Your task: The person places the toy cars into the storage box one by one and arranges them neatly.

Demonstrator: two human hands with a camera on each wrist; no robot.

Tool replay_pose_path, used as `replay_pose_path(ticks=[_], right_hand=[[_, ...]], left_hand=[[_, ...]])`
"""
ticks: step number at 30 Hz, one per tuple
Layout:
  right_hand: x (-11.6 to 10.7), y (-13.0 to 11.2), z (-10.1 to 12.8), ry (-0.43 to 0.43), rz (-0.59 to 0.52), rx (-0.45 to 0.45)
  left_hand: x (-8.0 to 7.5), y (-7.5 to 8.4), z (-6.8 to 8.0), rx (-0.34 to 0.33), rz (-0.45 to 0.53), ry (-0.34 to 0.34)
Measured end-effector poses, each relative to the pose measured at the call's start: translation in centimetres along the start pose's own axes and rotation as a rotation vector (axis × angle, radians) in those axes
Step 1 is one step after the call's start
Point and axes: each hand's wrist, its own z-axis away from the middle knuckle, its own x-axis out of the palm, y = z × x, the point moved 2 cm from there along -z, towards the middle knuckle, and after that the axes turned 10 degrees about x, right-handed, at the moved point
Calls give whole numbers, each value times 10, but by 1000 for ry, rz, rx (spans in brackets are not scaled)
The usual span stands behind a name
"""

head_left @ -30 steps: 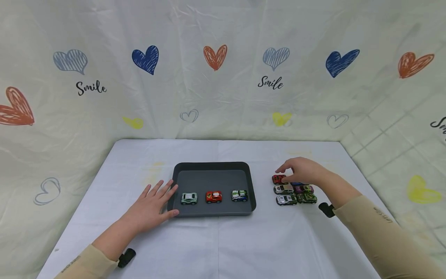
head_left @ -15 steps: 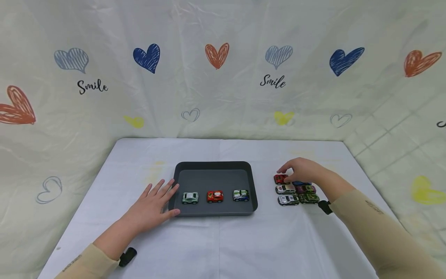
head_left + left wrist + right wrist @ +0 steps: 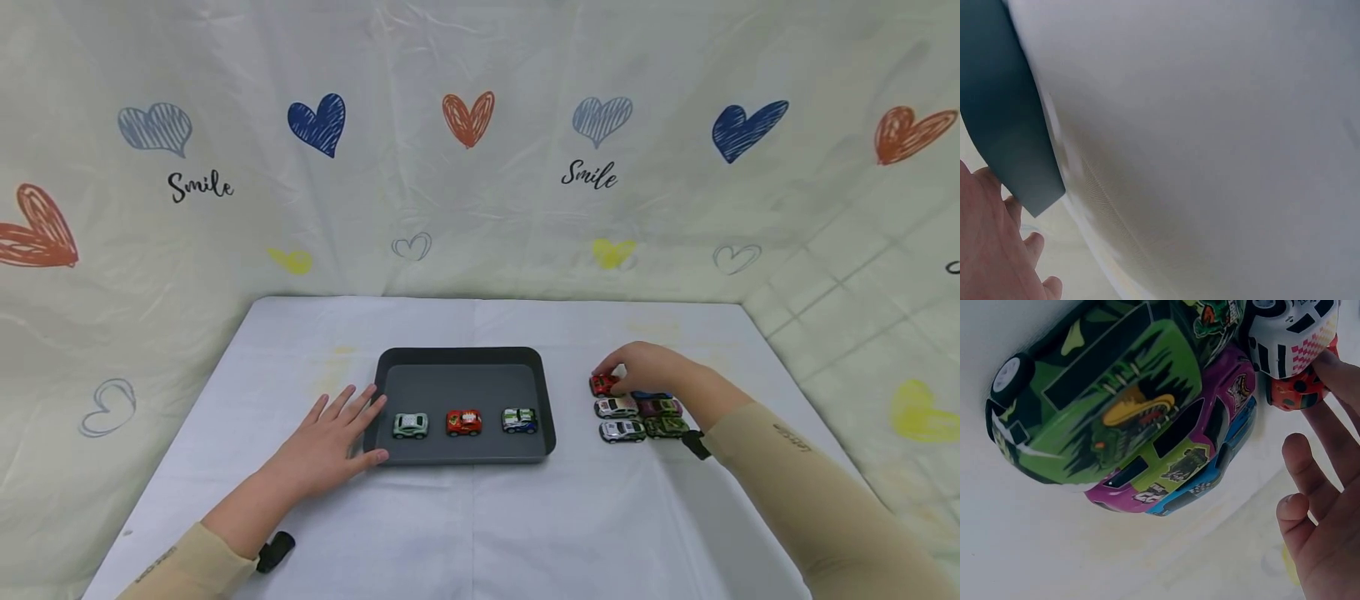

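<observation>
A small red toy car (image 3: 602,384) sits upright on its wheels on the white tablecloth, right of the dark tray. It is the far-left car of a tight cluster, with a white toy car (image 3: 615,407) just beside it on the near side. Fingertips pinch it.

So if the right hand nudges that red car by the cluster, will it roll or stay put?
The red car sits on its wheels on smooth cloth, so a nudge along its length would probably roll it. It looks small and rigid, likely light. The right hand has fingertips on it, and the white car sits close beside it, so a sideways push may bump that.
</observation>
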Motion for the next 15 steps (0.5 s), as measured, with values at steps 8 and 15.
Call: replay_pose_path(ticks=[8, 15], right_hand=[[3, -1, -1, 16, -10, -10], [4, -1, -6, 16, -32, -34]], left_hand=[[2, -1, 0, 2, 3, 6], [1, -1, 0, 3, 2, 8]])
